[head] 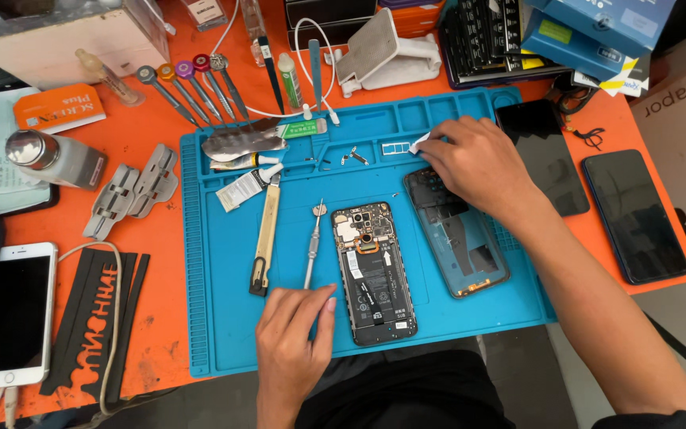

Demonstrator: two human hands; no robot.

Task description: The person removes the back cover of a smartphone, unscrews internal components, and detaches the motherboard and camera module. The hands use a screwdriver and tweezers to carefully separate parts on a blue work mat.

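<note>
Head view looks straight down on a blue work mat (224, 334) laid over an orange table (160, 135). Dead centre sits an opened phone (374, 272) with its back off, so you can see the black battery, the board up top and the camera ring. Its long axis runs pretty much away from the person, camera end pointing to the far side, tilted just slightly. Right beside it, on the right, lies the removed back cover (456, 233), inner side up, angled a bit more.

Left hand (294, 338) rests on the mat at the near-left corner of the opened phone, fingers curled loosely, thumb and fingertips closing on the near end of a thin metal screwdriver (313, 245) that points away toward the far edge. Right hand (478, 163) reaches across to the small tray slots at the mat's far edge, palm down over the top of the back cover, fingertips pinching a small white scrap (419, 144).

Just left of the screwdriver there's a yellowish utility knife (264, 237), lying nearly parallel to it.
</note>
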